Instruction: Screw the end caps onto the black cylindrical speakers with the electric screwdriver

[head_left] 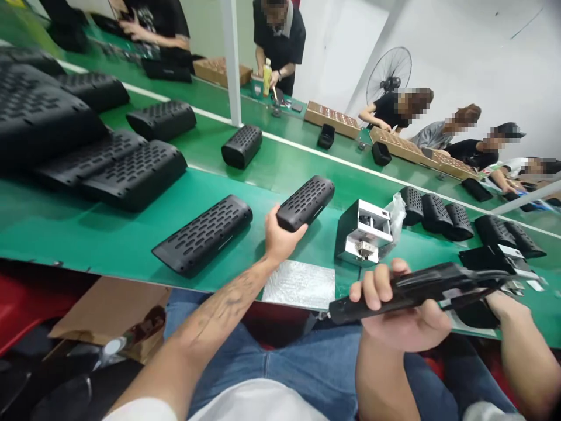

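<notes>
My left hand (281,237) is closed around the near end of a black perforated housing (307,202), its slotted face up, at the middle of the green bench. In my right hand (405,316) is a black electric screwdriver (421,286), gripped with the fingers wrapped over it and its tip pointing left, above my lap. A second perforated housing (205,234) lies to the left of my left hand. Between my hands, at the bench edge, is a silvery translucent sheet (300,283). Just beyond the screwdriver stands a small black and white screw feeder (363,233).
Several black housings (135,172) are piled on the left, and more (433,213) stand in a row to the right. A white post (232,64) rises from the green bench (114,234). A neighbour's arm (521,333) reaches in at right. Several people work across the bench.
</notes>
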The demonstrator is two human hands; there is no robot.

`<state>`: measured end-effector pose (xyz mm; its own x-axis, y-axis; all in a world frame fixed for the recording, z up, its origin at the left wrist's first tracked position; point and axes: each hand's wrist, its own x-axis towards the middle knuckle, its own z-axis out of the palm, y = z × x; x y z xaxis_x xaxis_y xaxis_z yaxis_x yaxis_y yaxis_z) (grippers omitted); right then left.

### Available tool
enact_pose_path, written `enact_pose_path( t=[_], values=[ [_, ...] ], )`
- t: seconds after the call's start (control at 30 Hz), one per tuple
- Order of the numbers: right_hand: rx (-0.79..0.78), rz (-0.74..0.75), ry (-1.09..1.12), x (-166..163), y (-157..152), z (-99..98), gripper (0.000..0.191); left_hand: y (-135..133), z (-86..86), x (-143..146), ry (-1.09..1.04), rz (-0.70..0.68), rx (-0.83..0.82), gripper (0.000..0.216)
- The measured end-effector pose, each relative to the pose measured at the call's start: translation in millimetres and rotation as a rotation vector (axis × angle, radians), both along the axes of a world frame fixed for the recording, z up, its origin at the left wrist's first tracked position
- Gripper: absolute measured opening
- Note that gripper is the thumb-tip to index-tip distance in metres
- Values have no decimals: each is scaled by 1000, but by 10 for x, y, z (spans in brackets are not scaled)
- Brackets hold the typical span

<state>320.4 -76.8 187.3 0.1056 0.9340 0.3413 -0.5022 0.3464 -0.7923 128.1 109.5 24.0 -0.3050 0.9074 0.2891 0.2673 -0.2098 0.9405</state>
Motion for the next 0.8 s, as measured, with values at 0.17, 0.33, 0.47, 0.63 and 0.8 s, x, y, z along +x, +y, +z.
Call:
enact_pose_path(
  t=[0.17, 0.33, 0.47, 0.63, 0.8],
  values=[
    [-31, 13, 100, -192, 38, -515, 49, 1570, 433, 924, 96, 65, -146, 101],
    [-74, -40, 75, 87, -145, -1001, 63, 2108, 329, 1147, 225, 59, -195, 94],
    [-172, 14, 153, 392, -238, -1339, 68, 2449, 428, 729, 364, 113, -203, 78],
    [-286, 61, 233, 492, -210, -1578, 67, 3047, 875, -670, 642, 339, -219, 113],
    [-322, -86, 143, 302, -113, -1347, 64, 3135, 1009, -1557, 474, 112, -126, 115]
  ],
)
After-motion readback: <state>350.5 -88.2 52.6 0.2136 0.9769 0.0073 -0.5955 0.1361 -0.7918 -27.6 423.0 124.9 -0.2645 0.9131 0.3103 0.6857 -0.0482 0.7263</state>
